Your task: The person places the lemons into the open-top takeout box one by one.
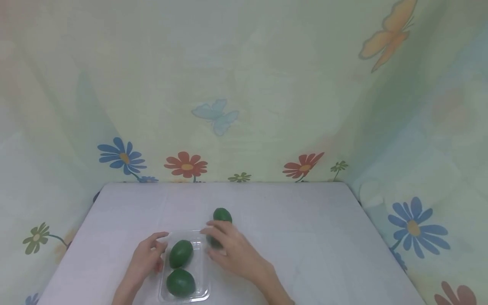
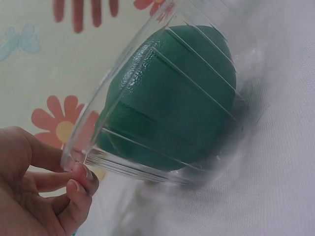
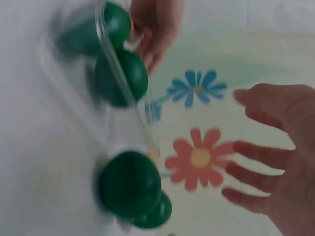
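A clear plastic container [image 1: 201,271] lies on the table with two dark green avocados inside, one farther back [image 1: 181,253] and one nearer [image 1: 181,283]. On its left side, my left hand [image 1: 144,256] pinches the rim between thumb and fingers, as the left wrist view shows. Just right of the container are two more avocados; the farther one [image 1: 223,214] shows plainly, while the nearer one [image 1: 215,242] is partly hidden behind my right hand [image 1: 240,254]. That right hand hovers with spread, relaxed fingers and holds nothing in the right wrist view.
A white cloth-covered table [image 1: 324,245] extends to the right of the hands and behind them. Beyond its far edge hangs a pale curtain [image 1: 259,84] printed with flowers and butterflies, which also closes off both sides.
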Demonstrator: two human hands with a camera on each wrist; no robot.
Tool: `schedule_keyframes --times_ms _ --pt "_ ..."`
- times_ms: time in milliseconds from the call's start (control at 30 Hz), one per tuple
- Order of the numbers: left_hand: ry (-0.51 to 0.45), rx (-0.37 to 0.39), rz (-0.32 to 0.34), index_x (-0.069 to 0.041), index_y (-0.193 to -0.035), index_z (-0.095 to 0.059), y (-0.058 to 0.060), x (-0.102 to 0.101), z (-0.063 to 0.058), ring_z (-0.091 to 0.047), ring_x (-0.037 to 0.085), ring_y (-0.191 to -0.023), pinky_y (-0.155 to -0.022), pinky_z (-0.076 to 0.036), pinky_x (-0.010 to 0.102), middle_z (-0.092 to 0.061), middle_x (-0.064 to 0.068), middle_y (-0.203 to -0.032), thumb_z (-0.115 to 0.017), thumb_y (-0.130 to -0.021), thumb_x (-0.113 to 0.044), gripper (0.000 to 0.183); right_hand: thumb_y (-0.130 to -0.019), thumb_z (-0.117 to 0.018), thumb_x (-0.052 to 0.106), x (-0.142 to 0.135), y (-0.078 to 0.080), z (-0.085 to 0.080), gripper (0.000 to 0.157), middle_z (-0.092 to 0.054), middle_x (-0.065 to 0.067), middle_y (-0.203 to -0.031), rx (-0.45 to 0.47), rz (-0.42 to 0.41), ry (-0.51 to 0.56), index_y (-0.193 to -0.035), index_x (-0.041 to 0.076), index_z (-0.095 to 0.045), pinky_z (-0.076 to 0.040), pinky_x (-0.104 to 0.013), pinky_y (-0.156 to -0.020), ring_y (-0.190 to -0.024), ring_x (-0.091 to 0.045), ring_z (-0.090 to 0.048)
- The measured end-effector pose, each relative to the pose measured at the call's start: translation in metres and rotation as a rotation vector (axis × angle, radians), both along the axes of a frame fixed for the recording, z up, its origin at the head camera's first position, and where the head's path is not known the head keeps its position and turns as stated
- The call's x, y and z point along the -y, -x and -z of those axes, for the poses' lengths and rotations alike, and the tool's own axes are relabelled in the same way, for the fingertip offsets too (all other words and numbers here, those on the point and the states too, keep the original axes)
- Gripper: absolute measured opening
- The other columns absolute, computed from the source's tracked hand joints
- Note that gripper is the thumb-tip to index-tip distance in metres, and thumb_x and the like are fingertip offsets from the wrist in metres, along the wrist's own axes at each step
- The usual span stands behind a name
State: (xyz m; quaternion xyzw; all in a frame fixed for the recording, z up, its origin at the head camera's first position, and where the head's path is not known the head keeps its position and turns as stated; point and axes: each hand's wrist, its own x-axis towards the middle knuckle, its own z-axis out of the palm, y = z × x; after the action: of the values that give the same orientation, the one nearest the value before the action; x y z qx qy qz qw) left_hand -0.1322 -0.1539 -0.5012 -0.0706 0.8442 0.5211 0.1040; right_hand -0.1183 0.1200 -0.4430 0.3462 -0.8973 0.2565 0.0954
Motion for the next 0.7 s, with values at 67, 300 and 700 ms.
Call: schedule_keyframes --times_ms 67,300,700 --pt "-0.005 -0.003 -0.001 0.002 -0.143 -0.053 0.0 0.001 0.0 -0.059 0.02 -0.052 -0.05 -0.049 0.029 -0.068 0.017 -0.1 -0.057 -0.101 -0.014 0.045 -0.09 -0.08 0.026 -0.011 0.01 0.002 0.058 -0.048 -0.009 -0.154 0.035 0.074 -0.044 -0.142 0.022 -0.055 -0.047 -0.046 -0.112 -0.14 -0.028 -0.049" --pt "-0.007 0.016 -0.003 0.002 -0.143 -0.052 -0.001 0.004 0.003 -0.058 0.02 -0.05 -0.05 -0.047 0.029 -0.068 0.017 -0.1 -0.057 -0.1 -0.013 0.045 -0.085 -0.085 0.034 -0.025 0.032 0.026 0.071 -0.034 -0.02 -0.163 0.178 0.167 -0.183 -0.146 0.019 -0.051 -0.036 -0.062 -0.116 -0.146 -0.044 -0.038" --pt "-0.046 0.011 -0.001 0.002 -0.143 -0.051 0.002 0.002 0.005 -0.059 0.02 -0.052 -0.05 -0.048 0.029 -0.067 0.017 -0.102 -0.057 -0.1 -0.013 0.046 -0.086 -0.082 0.046 -0.015 0.043 0.049 0.064 -0.025 -0.021 -0.166 0.197 0.158 -0.191 -0.14 0.021 -0.06 -0.04 -0.065 -0.112 -0.147 -0.049 -0.035"
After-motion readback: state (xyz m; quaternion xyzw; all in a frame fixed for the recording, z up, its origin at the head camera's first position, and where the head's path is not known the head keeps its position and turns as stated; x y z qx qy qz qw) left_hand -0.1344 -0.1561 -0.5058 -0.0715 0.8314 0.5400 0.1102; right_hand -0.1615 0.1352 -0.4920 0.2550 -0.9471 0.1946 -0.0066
